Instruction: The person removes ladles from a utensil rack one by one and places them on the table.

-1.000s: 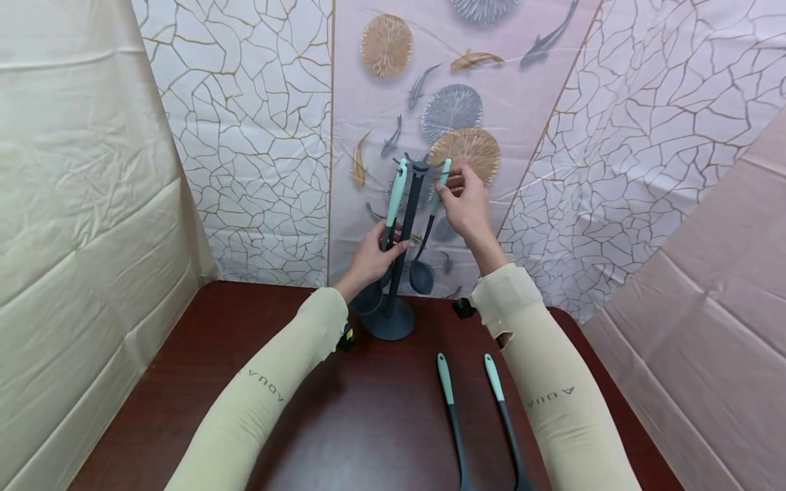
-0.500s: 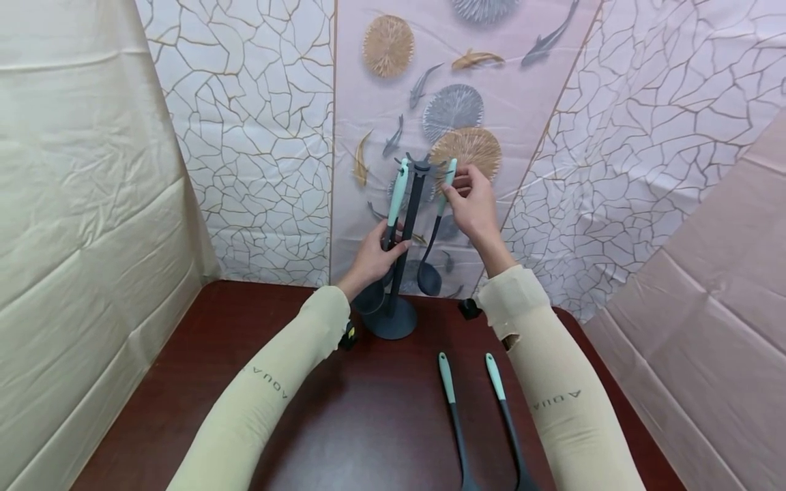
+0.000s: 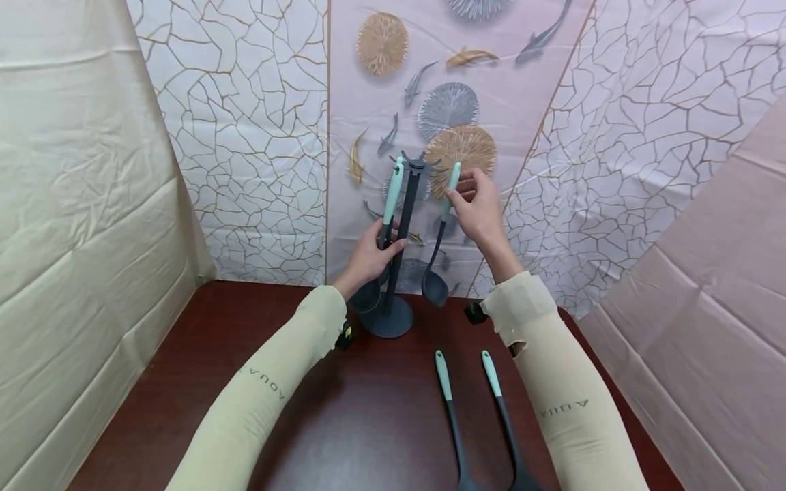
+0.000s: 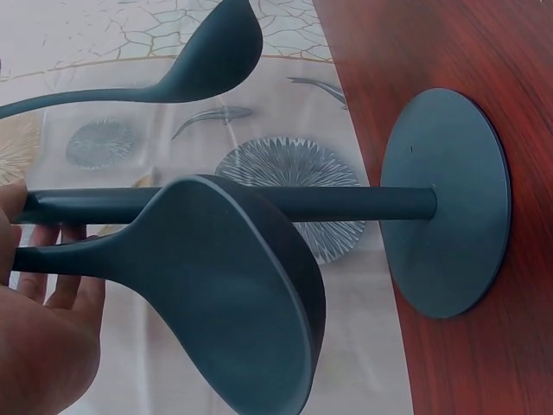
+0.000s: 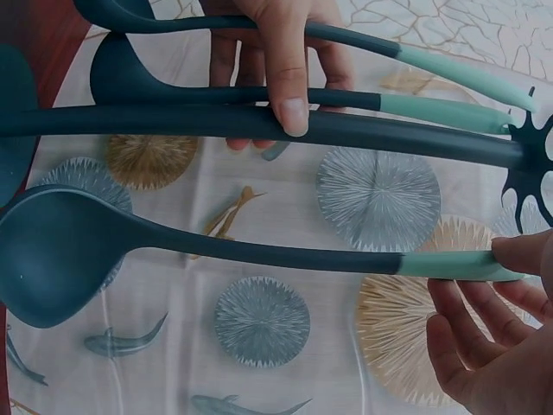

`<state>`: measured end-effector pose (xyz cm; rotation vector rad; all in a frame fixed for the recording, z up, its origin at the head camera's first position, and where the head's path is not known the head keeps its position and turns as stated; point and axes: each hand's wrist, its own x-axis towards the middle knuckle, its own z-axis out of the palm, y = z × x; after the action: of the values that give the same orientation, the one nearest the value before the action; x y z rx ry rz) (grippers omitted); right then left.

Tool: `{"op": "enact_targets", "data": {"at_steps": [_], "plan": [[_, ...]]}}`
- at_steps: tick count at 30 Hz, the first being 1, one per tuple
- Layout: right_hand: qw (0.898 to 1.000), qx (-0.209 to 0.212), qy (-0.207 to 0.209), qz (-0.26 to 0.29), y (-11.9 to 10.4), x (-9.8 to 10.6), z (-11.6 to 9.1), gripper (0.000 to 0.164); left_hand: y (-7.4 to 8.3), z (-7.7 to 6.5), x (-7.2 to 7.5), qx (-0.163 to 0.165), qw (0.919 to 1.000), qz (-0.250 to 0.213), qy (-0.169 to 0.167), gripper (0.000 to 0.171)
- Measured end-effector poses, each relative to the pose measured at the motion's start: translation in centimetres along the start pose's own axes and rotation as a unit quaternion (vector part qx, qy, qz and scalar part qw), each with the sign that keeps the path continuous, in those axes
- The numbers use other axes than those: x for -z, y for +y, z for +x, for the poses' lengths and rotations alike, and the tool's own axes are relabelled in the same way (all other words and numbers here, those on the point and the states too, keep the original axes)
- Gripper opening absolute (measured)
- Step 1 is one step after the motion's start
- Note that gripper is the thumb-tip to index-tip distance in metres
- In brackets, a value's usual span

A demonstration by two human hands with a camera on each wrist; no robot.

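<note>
My right hand (image 3: 480, 206) pinches the mint handle of a dark ladle (image 5: 60, 259) between thumb and fingers. The ladle's bowl hangs down at the stand's right, and its handle top is apart from the hook ring. My left hand (image 3: 370, 256) grips the pole of a dark utensil stand (image 4: 445, 259), thumb across the pole and fingers behind. Two mint-handled utensils hang on the stand beside that hand; their necks pass through its grasp. One has a broad, deep bowl (image 4: 233, 294). The other's head (image 5: 125, 73) is partly hidden.
On the dark red table (image 3: 368, 423), two mint-handled utensils lie to the right: one (image 3: 451, 416) and another (image 3: 502, 409), their heads cut off or hidden at the bottom edge. A patterned cloth (image 3: 264, 170) hangs close behind the stand.
My right hand has moved right and slightly down with the ladle, whose handle top has come away from the hooks. The left hand stays at the stand.
</note>
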<state>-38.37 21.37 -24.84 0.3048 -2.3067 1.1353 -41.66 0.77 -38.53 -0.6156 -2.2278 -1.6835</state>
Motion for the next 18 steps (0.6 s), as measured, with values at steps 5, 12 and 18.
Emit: {"op": "enact_targets", "data": {"at_steps": [5,12,18], "plan": [[1.000,0.008,0.001,-0.009,0.3,0.2,-0.6,0.031,-0.1,0.0,0.0,0.002,1.0000,0.005,0.002,0.032],[1.000,0.005,-0.012,-0.014,0.6,0.0,-1.4,0.031,0.0,-0.1,0.0,0.002,0.9999,0.010,0.006,0.033],[1.000,0.010,-0.014,-0.014,0.9,-0.1,-2.1,0.031,0.0,-0.1,0.0,0.002,1.0000,0.009,0.000,0.034]]}}
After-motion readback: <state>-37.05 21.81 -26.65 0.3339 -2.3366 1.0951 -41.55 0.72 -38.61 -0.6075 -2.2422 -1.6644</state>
